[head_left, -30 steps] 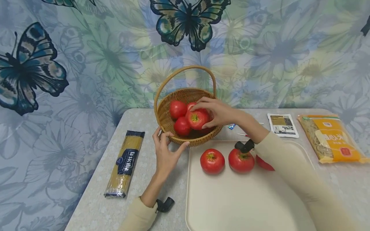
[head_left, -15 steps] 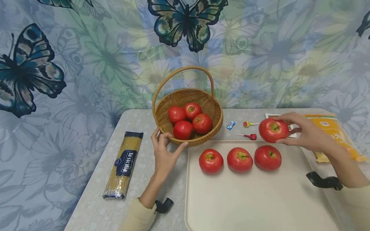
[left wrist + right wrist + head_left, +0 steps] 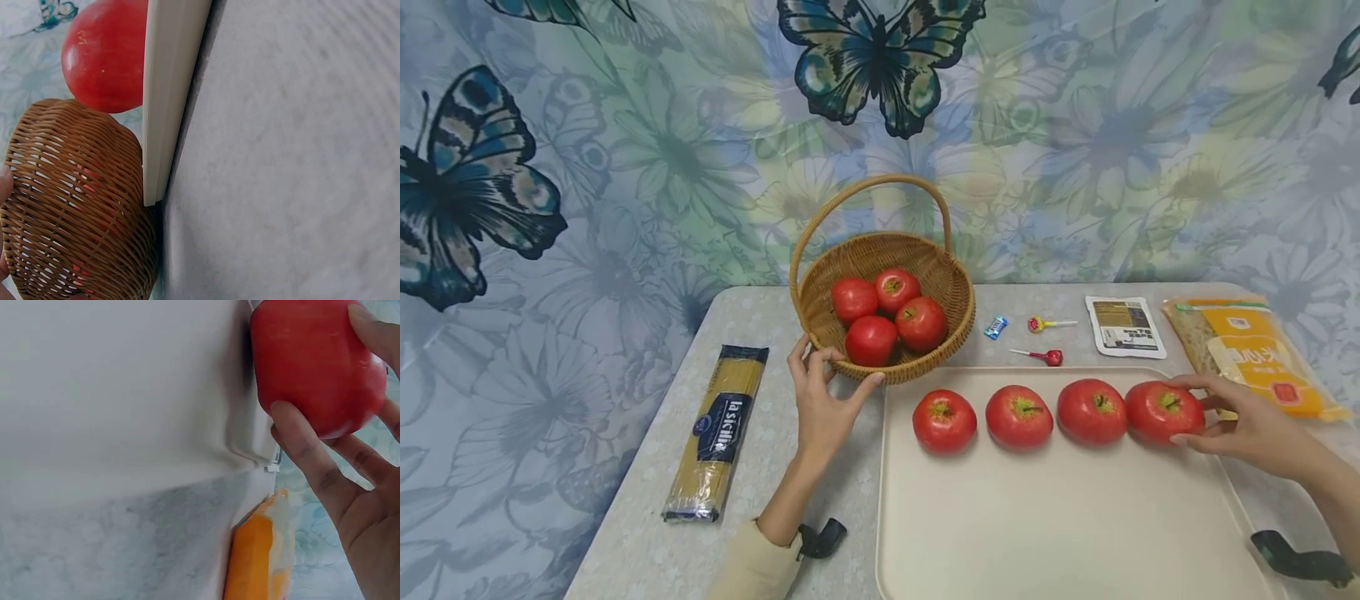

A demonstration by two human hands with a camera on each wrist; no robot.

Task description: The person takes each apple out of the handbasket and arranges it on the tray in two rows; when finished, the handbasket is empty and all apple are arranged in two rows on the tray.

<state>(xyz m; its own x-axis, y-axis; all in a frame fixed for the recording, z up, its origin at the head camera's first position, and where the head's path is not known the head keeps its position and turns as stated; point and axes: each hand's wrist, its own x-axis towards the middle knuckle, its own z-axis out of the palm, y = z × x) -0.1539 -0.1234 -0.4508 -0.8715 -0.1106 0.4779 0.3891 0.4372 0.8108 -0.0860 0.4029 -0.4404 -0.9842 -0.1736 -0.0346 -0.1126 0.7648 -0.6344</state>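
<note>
My left hand [image 3: 823, 408] grips the near rim of a wicker basket [image 3: 943, 279], which tips toward me with its arched handle standing up. Several red apples [image 3: 870, 340] lie inside it. At the far right of a cream tray [image 3: 1037, 517], my right hand [image 3: 1251, 429] holds a red apple [image 3: 1161, 414] between thumb and fingers. The right wrist view shows that apple [image 3: 315, 369] low over the tray surface; whether it touches there is unclear. To its left sit three more apples [image 3: 1018, 417] in a row along the tray's back edge. The left wrist view shows the basket's woven side [image 3: 81, 206].
A pack of spaghetti [image 3: 715, 433] lies left of the basket. Behind the tray are a blue-wrapped candy [image 3: 996, 327], two lollipops [image 3: 1047, 357], a white-edged flat packet [image 3: 1125, 327] and an orange food bag [image 3: 1255, 354]. A butterfly-print cloth [image 3: 700, 167] hangs behind the table.
My right hand took an apple from the basket, carried it right, then lowered it to the end of the row on the tray. My left hand has stayed on the basket rim.
</note>
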